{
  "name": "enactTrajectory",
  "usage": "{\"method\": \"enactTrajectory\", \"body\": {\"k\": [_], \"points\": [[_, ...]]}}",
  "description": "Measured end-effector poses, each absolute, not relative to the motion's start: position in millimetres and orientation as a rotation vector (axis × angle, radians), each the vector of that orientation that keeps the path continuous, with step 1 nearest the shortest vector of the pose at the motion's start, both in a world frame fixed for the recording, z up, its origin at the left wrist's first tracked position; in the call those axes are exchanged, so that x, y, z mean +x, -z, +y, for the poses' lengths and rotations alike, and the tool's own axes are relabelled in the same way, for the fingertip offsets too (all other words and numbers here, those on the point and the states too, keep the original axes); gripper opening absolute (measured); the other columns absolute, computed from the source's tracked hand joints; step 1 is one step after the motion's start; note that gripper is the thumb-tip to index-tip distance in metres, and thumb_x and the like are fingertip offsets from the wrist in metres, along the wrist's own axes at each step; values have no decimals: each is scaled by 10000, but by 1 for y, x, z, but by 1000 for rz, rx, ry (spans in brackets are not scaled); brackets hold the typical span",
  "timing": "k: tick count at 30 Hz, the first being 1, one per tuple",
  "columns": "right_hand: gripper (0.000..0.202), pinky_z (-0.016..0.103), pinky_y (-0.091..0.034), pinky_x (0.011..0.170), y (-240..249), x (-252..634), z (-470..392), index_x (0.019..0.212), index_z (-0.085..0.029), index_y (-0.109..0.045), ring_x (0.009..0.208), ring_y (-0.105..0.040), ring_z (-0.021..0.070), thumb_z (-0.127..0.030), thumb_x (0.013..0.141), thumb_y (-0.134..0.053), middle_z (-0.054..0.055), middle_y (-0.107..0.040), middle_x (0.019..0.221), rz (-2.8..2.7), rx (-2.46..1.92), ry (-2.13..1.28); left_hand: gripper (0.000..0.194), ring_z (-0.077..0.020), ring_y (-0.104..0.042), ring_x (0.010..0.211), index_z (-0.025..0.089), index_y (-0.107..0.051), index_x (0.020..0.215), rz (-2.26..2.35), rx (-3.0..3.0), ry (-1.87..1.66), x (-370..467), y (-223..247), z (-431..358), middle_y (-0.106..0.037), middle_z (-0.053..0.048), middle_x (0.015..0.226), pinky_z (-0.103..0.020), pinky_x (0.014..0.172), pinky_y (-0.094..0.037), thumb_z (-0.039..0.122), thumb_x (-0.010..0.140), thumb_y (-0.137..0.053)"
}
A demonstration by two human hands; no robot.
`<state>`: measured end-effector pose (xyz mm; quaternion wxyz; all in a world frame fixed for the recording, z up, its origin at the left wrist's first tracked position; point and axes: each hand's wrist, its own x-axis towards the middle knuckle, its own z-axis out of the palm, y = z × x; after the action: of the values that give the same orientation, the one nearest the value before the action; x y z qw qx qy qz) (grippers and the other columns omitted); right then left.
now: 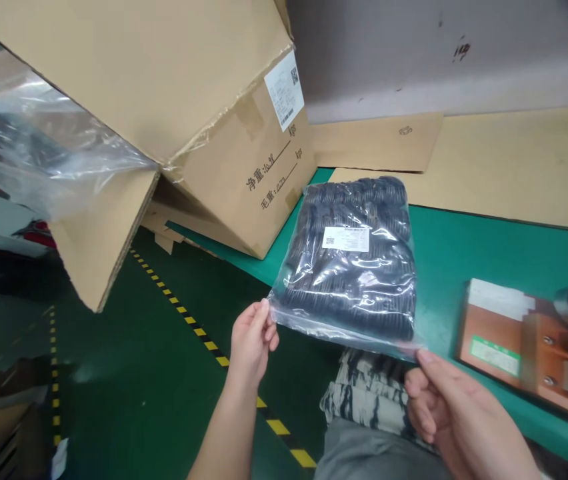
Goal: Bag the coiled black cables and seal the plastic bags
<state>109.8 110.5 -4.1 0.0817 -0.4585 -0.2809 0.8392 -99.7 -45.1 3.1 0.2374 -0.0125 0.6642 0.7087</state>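
Note:
A clear plastic bag (349,267) packed with rows of black ring-like parts lies partly over the green table edge. It carries a white printed label (346,239). My left hand (253,340) pinches the near left corner of the bag. At the near right corner, my right hand (444,393) grips the film between thumb and fingers. The bag's near edge is stretched flat between both hands.
A large open carton (234,167) tilts at the left, a plastic liner (39,133) hanging from it. An orange-brown fixture (544,353) stands on the green tabletop (514,260) at right. Cardboard sheets (504,167) lie behind. Yellow-black tape (199,331) marks the floor.

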Motion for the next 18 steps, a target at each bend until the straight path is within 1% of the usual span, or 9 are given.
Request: {"method": "enactTrajectory", "body": {"k": [3, 6, 9, 12, 15, 18], "points": [[439, 218, -385, 377, 4, 108, 109, 683, -176, -642, 398, -452, 119, -573, 681, -830, -14, -506, 448, -840, -1368, -2479, 431, -45, -351, 434, 158, -561, 653, 1808, -16, -1915, -97, 0, -44, -443, 62, 589, -153, 360, -347, 496, 774, -798], [432, 217, -396, 381, 2, 106, 110, 675, -170, -646, 403, -458, 114, -555, 669, -843, -6, -533, 478, -866, -1363, -2452, 422, -33, -323, 436, 149, -565, 646, 1806, -9, -1934, -95, 2, -42, -460, 60, 587, -142, 373, -336, 458, 741, -838], [447, 224, -407, 374, -3, 105, 114, 648, -164, -649, 403, -462, 116, -568, 652, -841, 10, -552, 493, -900, -1365, -2450, 435, -29, -293, 433, 155, -543, 642, 1779, -17, -1971, -95, 2, -39, -440, 70, 566, -137, 377, -318, 450, 726, -852], [463, 233, -420, 362, -7, 107, 121, 629, -153, -660, 403, -471, 113, -576, 620, -848, 50, -617, 568, -957, -1344, -2479, 464, -33, -300, 427, 166, -503, 636, 1744, -52, -1998, -92, 3, -36, -423, 75, 564, -139, 367, -298, 476, 743, -831], [449, 255, -462, 373, -8, 111, 127, 714, -156, -691, 425, -523, 137, -555, 601, -863, 77, -672, 646, -1013, -1320, -2483, 485, -39, -332, 418, 171, -501, 653, 1706, -84, -1997, -88, 7, -33, -455, 66, 573, -150, 360, -300, 540, 751, -799], [500, 300, -519, 402, -5, 116, 131, 859, -171, -708, 462, -586, 181, -565, 593, -864, 80, -697, 697, -1102, -1306, -2441, 464, -43, -353, 412, 170, -524, 675, 1690, -94, -1990, -83, 10, -30, -478, 62, 568, -154, 360, -315, 524, 736, -817]]}}
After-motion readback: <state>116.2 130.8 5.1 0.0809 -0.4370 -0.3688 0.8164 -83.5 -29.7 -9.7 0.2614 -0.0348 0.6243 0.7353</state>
